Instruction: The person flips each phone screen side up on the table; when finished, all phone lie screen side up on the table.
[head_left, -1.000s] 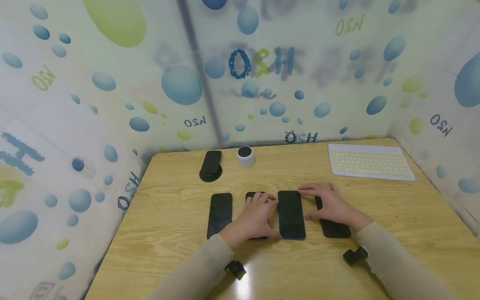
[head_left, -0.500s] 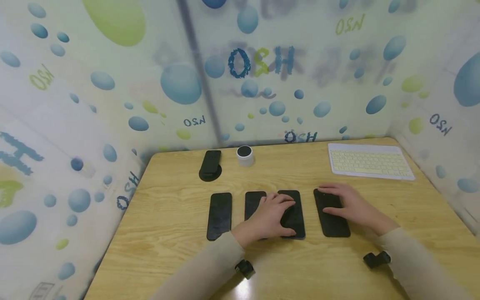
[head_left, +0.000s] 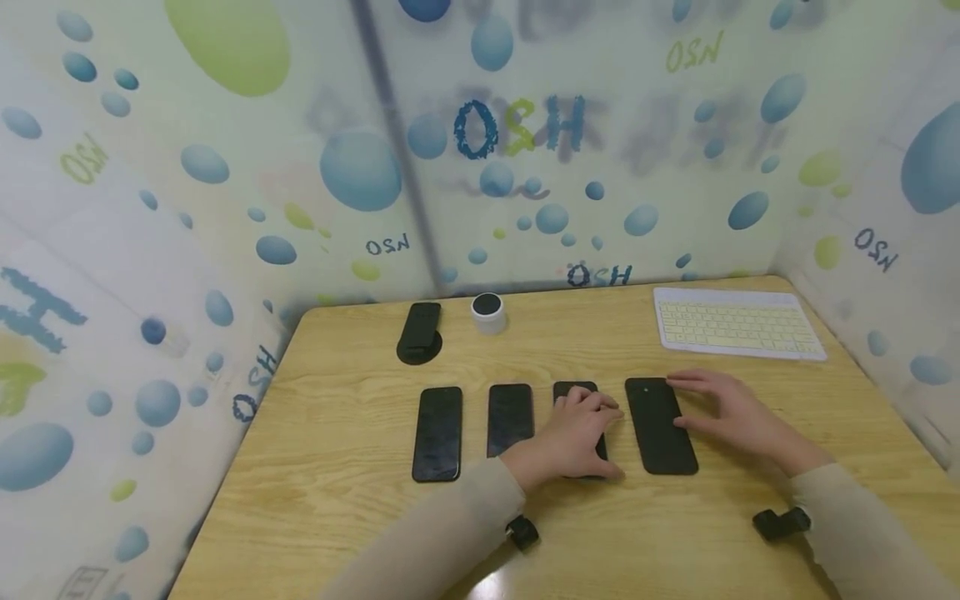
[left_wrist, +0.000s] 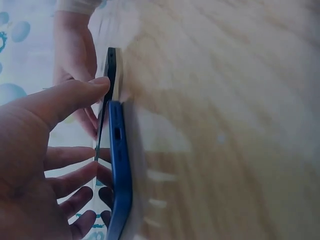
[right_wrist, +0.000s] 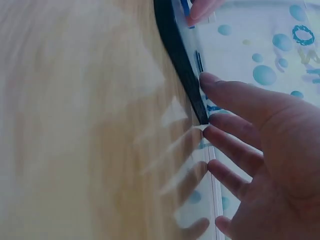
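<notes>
Several dark phones lie flat in a row on the wooden table. Over the third from the left, a blue-edged phone (head_left: 564, 390), my left hand (head_left: 573, 437) spreads its fingers and covers most of the screen. In the left wrist view the thumb (left_wrist: 82, 95) and fingers stay loose around this phone; contact is unclear. At the row's right end lies a black phone (head_left: 660, 425). My right hand (head_left: 742, 421) is at its right edge, thumb and fingers extended, and the right wrist view shows the fingertips by one corner. Left of my hands lie two more phones, one (head_left: 510, 412) beside the other (head_left: 437, 433).
A black stand (head_left: 422, 329) on a round base and a white cylinder (head_left: 488, 315) with a dark top stand behind the phones. Back right lies a white keyboard (head_left: 738, 325). Patterned walls (head_left: 525, 208) enclose the table at the back and sides.
My left hand has moved right, from over the second phone to over the third. My right hand has passed across the rightmost phone to its right edge. The phones look unmoved.
</notes>
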